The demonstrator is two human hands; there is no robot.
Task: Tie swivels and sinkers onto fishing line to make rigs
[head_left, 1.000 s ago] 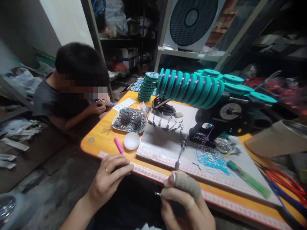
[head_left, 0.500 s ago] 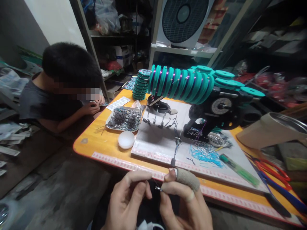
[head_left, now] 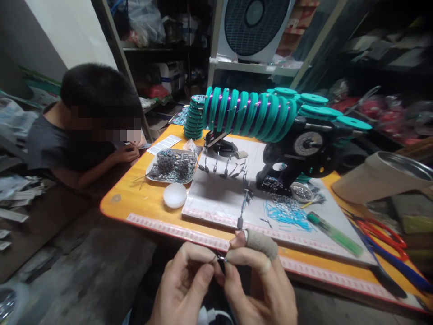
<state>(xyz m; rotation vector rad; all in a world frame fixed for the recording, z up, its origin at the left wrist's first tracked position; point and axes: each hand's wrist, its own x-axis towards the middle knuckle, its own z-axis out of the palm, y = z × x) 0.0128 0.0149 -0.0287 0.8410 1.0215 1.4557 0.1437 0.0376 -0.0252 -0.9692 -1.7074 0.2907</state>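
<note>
My right hand (head_left: pixel 259 275) pinches a small shiny metal swivel (head_left: pixel 221 258) between thumb and index finger, with a wrapped finger raised above. Thumb and index finger of my left hand (head_left: pixel 189 280) are closed on a thin line (head_left: pixel 215 257) right beside the swivel. The fingertips of both hands almost meet, in front of the table's near edge. Just beyond them, a dark weight with a spring-like part (head_left: pixel 241 216) lies on the grey board (head_left: pixel 216 198).
Teal foam spools (head_left: pixel 250 113) fill a black stand on the board. Nearby are a tray of metal parts (head_left: pixel 172 180), a white round lid (head_left: pixel 175 195), blue tubes (head_left: pixel 291 214), a green cutter (head_left: pixel 334 234), red-handled scissors (head_left: pixel 382 232) and a cardboard tube (head_left: pixel 368 180). Another person (head_left: pixel 94 126) sits at left.
My left fingertips have moved right, up to the swivel, closing the gap that the thin line spanned. Both hands are slightly higher in view, and the camera has shifted a little.
</note>
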